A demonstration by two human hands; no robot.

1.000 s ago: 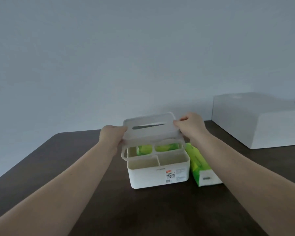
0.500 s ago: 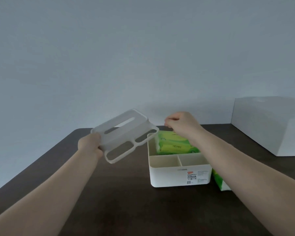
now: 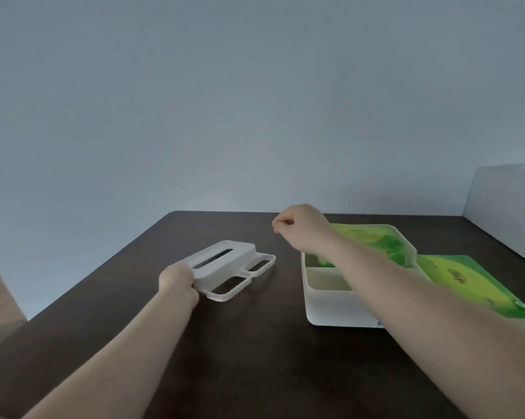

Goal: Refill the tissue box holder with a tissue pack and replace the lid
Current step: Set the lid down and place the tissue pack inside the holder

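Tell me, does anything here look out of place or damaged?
Nothing looks damaged or spilled. The lid is off the holder, held by the left hand low over the table. A tissue pack lies beside the holder.

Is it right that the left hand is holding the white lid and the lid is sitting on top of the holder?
Not quite. The left hand does hold the white lid, but the head view shows it off the holder, down at the table to its left.

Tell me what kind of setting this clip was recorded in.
Probably a plain indoor room, home or office; I can't tell which. A dark wooden table stands against a bare pale wall, with a tissue box holder, its lid and a large white box.
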